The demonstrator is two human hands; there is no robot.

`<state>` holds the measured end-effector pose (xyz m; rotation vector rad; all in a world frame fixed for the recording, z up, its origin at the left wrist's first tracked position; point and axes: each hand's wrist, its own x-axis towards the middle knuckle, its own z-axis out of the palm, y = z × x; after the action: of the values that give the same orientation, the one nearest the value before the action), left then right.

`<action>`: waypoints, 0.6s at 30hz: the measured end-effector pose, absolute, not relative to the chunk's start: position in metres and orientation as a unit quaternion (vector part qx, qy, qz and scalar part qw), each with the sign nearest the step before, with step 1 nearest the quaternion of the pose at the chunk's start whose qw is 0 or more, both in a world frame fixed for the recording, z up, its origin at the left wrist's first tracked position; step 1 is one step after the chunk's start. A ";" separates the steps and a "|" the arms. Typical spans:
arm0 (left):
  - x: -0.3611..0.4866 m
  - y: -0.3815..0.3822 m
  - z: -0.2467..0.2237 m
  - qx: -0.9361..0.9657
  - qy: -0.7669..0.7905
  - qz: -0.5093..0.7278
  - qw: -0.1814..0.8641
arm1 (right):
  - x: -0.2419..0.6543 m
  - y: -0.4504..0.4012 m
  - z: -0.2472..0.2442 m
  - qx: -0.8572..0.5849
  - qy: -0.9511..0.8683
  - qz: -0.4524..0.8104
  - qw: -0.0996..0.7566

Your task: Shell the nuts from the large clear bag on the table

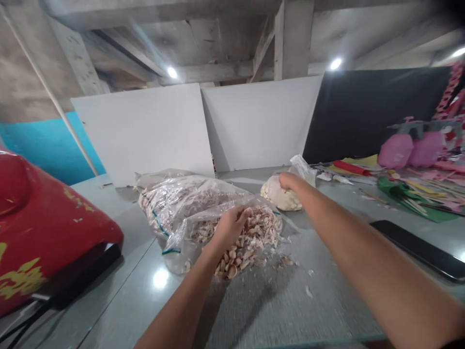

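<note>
A large clear plastic bag [181,194] lies on its side on the grey table [283,310], with garlic cloves and papery skins [259,228] spilling from its mouth. My left hand [233,224] is at that mouth, its fingers closed over the pile; what they pinch is too small to make out. Behind and to the right sits a smaller clear bag of pale peeled cloves [274,194]. My right hand [286,181] reaches to the top of this bag, and its fingertips are hidden there.
On the left is a bulky red object [54,228] beside a black device [87,276] with cables. A black phone-like slab [417,247] lies on the right. Beyond it are green paper [432,211], a red roll [351,168] and pink items [395,150]. White panels [261,121] stand behind.
</note>
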<state>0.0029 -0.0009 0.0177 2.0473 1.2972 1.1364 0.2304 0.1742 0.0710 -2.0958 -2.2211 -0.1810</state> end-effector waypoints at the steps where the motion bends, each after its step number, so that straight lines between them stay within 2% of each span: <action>1: 0.004 -0.002 0.019 0.750 0.472 0.409 0.218 | 0.232 0.176 0.067 -0.686 -0.724 -0.056 0.043; 6: 0.008 -0.011 0.022 0.756 0.472 0.392 0.228 | 0.243 0.176 0.060 -0.675 -0.731 -0.040 0.092; 12: 0.014 -0.017 0.028 0.759 0.480 0.359 0.253 | 0.269 0.164 0.080 -0.626 -0.763 -0.011 0.161; 15: 0.015 -0.017 0.026 0.758 0.485 0.353 0.254 | 0.289 0.154 0.088 -0.628 -0.768 0.023 0.127; 18: 0.015 -0.015 0.022 0.751 0.493 0.353 0.261 | 0.305 0.149 0.086 -0.635 -0.770 0.034 0.047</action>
<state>0.0151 -0.0154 0.0217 2.0335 1.3357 0.9557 0.3047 0.1494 0.0862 -1.9378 -2.3489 0.1036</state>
